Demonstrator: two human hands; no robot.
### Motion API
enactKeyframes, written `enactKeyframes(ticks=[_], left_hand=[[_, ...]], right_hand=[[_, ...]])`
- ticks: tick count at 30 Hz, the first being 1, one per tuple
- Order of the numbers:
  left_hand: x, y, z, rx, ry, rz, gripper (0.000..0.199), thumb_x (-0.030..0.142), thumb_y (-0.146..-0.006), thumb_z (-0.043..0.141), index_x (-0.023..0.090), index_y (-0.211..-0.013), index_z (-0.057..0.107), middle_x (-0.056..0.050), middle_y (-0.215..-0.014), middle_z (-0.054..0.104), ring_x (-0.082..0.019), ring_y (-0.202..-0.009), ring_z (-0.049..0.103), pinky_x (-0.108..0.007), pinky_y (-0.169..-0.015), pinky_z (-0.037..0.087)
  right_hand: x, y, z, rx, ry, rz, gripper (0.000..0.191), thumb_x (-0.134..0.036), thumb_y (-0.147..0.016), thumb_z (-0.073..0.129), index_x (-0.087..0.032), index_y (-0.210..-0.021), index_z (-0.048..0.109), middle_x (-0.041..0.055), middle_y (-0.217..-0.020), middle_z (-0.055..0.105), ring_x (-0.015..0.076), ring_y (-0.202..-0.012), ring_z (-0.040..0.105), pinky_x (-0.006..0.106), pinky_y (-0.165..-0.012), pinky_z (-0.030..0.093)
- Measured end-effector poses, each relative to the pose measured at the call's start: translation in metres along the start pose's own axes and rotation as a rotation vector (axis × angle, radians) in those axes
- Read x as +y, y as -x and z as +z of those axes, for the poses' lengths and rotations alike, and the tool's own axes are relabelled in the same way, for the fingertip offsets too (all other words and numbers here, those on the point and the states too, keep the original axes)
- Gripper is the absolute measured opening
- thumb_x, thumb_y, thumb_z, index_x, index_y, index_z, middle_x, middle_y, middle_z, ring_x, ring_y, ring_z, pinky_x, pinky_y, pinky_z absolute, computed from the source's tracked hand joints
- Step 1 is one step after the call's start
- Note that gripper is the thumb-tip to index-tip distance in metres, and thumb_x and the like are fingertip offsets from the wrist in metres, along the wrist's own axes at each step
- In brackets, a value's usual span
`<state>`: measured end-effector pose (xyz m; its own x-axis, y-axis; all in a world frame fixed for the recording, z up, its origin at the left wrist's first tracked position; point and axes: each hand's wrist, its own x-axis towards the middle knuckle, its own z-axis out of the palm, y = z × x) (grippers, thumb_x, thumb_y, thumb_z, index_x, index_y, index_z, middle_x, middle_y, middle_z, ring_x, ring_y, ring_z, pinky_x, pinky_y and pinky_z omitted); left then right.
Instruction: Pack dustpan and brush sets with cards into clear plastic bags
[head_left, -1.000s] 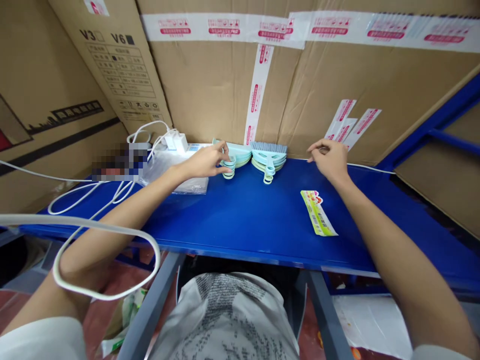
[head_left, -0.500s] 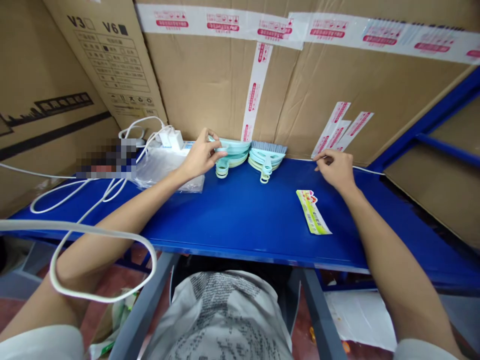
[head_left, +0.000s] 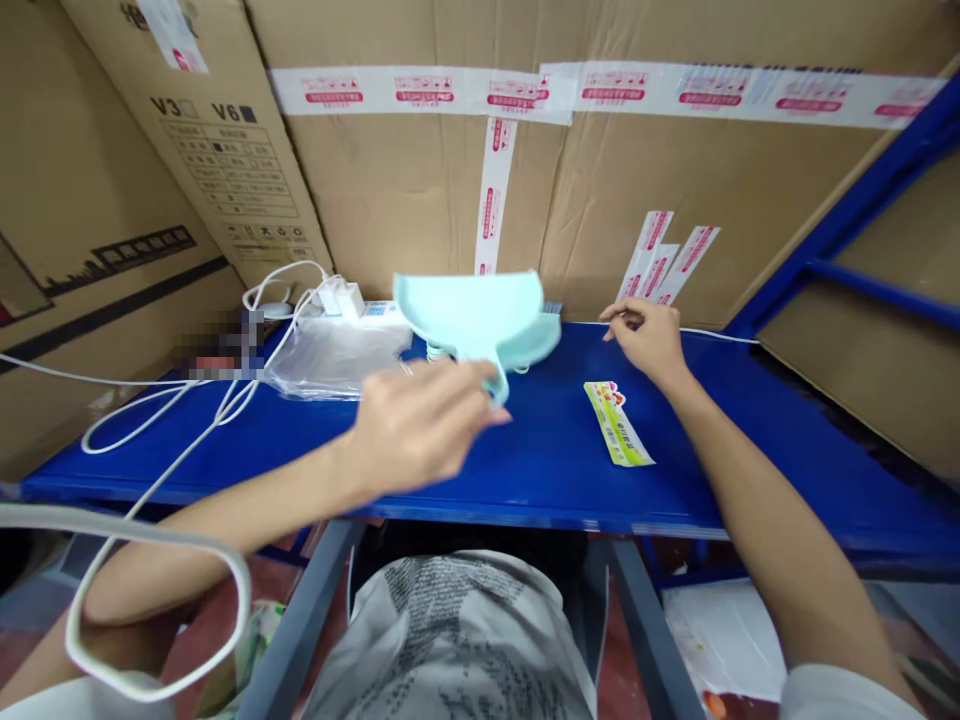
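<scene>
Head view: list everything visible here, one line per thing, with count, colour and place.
dustpan: one, pale mint, lifted above the shelf, held by its handle
stack of dustpans and brushes: count unclear, mostly hidden behind the lifted one
label card: one, yellow-green, flat on the shelf below the right hand
plastic bags: clear pile, back left
charger block: one, white, with white cables trailing left
shelf: one, blue
cardboard boxes: brown, taped white and red, behind the shelf
tape strips: three, stuck on cardboard
left hand: grips the dustpan handle
right hand: fingertips at the shelf's back edge
</scene>
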<state>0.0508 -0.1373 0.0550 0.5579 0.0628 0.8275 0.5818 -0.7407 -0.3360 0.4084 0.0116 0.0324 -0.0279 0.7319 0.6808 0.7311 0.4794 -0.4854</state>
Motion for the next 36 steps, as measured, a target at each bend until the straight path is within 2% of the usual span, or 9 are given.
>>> enactKeyframes(ticks=[3, 6, 9, 15, 22, 25, 29, 32, 36], left_hand=[[0.056, 0.007, -0.006, -0.081, -0.019, 0.136, 0.022, 0.026, -0.098, 0.071, 0.016, -0.079, 0.066, -0.009, -0.107, 0.078, -0.018, -0.07, 0.065, -0.034, -0.055, 0.042], [0.083, 0.02, 0.004, -0.082, -0.07, 0.175, 0.019, 0.028, -0.095, 0.076, 0.014, -0.083, 0.072, -0.01, -0.103, 0.077, -0.019, -0.069, 0.064, -0.034, -0.055, 0.04], [0.088, 0.029, 0.019, -0.078, -0.104, 0.151, 0.018, 0.026, -0.095, 0.075, 0.013, -0.084, 0.073, -0.009, -0.101, 0.076, -0.016, -0.066, 0.061, -0.033, -0.055, 0.04], [0.09, 0.038, 0.045, -0.193, -0.055, 0.08, 0.02, 0.023, -0.099, 0.07, 0.013, -0.082, 0.068, -0.01, -0.097, 0.072, -0.017, -0.066, 0.063, -0.032, -0.054, 0.045], [0.091, 0.04, 0.062, -0.192, 0.039, 0.019, 0.018, 0.026, -0.105, 0.065, 0.009, -0.098, 0.069, -0.019, -0.116, 0.073, -0.019, -0.075, 0.07, -0.03, -0.055, 0.054], [0.086, 0.035, 0.054, -0.082, 0.097, -0.026, 0.017, 0.025, -0.105, 0.066, 0.008, -0.1, 0.066, -0.02, -0.109, 0.072, -0.021, -0.082, 0.072, -0.028, -0.058, 0.057], [0.074, 0.036, 0.025, 0.005, 0.121, -0.07, 0.013, 0.021, -0.103, 0.066, 0.008, -0.102, 0.064, -0.021, -0.108, 0.071, -0.02, -0.078, 0.069, -0.029, -0.058, 0.057], [0.063, 0.051, -0.002, -0.05, 0.11, -0.182, 0.006, 0.015, -0.103, 0.065, 0.01, -0.107, 0.064, -0.023, -0.12, 0.07, -0.019, -0.081, 0.068, -0.031, -0.066, 0.06], [0.052, 0.082, -0.028, -0.159, 0.112, -0.29, 0.015, 0.008, -0.099, 0.068, 0.013, -0.113, 0.065, -0.022, -0.128, 0.068, -0.022, -0.09, 0.069, -0.037, -0.08, 0.062]], right_hand=[[0.003, 0.0, -0.002, 0.006, -0.022, 0.01, 0.019, -0.018, -0.081, 0.058, -0.02, -0.084, 0.076, 0.0014, -0.061, 0.072, 0.0216, -0.06, 0.074, 0.031, -0.064, 0.056], [0.006, 0.001, -0.001, -0.019, -0.006, 0.002, 0.019, -0.018, -0.082, 0.057, -0.019, -0.083, 0.076, 0.0017, -0.062, 0.072, 0.0211, -0.059, 0.074, 0.03, -0.063, 0.055], [0.006, 0.002, 0.001, -0.041, 0.021, -0.007, 0.019, -0.018, -0.082, 0.057, -0.019, -0.082, 0.076, 0.002, -0.062, 0.072, 0.0215, -0.06, 0.074, 0.03, -0.064, 0.056], [0.005, 0.002, 0.003, -0.04, 0.038, -0.031, 0.019, -0.017, -0.082, 0.057, -0.02, -0.081, 0.076, 0.0025, -0.066, 0.073, 0.0211, -0.06, 0.074, 0.031, -0.066, 0.055], [0.007, 0.004, 0.003, -0.071, 0.052, -0.063, 0.02, -0.015, -0.082, 0.056, -0.02, -0.08, 0.075, 0.0032, -0.07, 0.075, 0.0207, -0.059, 0.074, 0.032, -0.065, 0.054], [0.007, 0.004, 0.003, -0.091, 0.069, -0.085, 0.02, -0.015, -0.082, 0.055, -0.02, -0.079, 0.074, 0.0038, -0.072, 0.075, 0.0206, -0.059, 0.073, 0.033, -0.065, 0.054], [0.009, 0.004, 0.006, -0.119, 0.11, -0.153, 0.02, -0.016, -0.081, 0.055, -0.02, -0.08, 0.075, 0.0045, -0.072, 0.075, 0.0225, -0.063, 0.073, 0.035, -0.069, 0.054], [0.005, 0.005, 0.009, -0.133, 0.119, -0.186, 0.02, -0.016, -0.081, 0.055, -0.02, -0.08, 0.074, 0.0057, -0.074, 0.076, 0.0234, -0.066, 0.072, 0.037, -0.071, 0.054], [-0.02, 0.012, 0.013, -0.175, 0.036, -0.169, 0.02, -0.018, -0.082, 0.056, -0.02, -0.08, 0.075, 0.0058, -0.076, 0.076, 0.0223, -0.066, 0.07, 0.036, -0.072, 0.053]])
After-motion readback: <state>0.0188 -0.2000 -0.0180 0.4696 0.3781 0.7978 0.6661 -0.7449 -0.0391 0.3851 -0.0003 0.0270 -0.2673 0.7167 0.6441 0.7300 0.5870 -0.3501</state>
